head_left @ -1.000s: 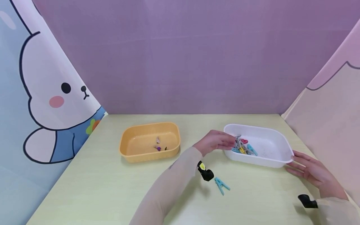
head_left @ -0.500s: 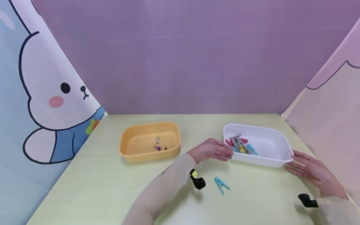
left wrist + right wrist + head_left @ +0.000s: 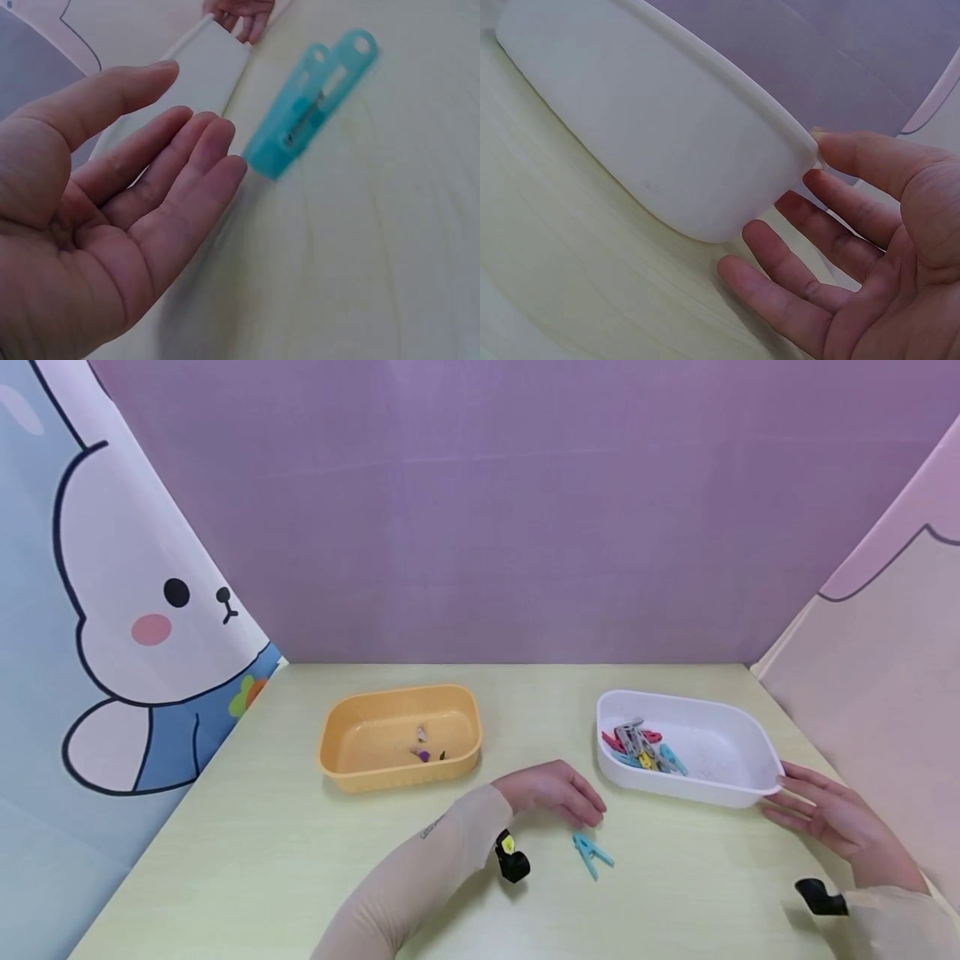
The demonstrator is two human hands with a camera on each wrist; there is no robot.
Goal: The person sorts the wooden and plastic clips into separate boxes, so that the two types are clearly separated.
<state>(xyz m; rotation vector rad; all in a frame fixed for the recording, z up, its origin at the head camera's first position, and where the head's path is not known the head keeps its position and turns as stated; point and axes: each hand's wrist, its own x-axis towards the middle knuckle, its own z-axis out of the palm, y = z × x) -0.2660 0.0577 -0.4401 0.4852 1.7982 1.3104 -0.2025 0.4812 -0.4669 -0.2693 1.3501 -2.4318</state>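
Note:
My left hand (image 3: pixel 558 793) hovers above the table with loosely bent fingers and nothing in its grasp. Just in front of its fingertips a blue clothespin (image 3: pixel 591 853) lies on the table; the left wrist view shows the clothespin (image 3: pixel 311 105) beyond the spread thumb and fingers. At the white tub (image 3: pixel 705 785), my right hand (image 3: pixel 836 818) holds the near right corner, thumb at the rim and the other fingertips along the outer wall. Several clothespins (image 3: pixel 641 750), grey, red, blue and yellow, are heaped in the tub's left end.
On the left stands an orange tub (image 3: pixel 401 772) with a few small purple, pinkish and dark bits inside. A purple backdrop (image 3: pixel 480 527) closes off the table's far edge, and printed cloths flank both sides.
My left hand has drawn back out of the white tub, towards me, to above the lone blue clothespin. Red clothespins it covered now show. The right hand has stayed put.

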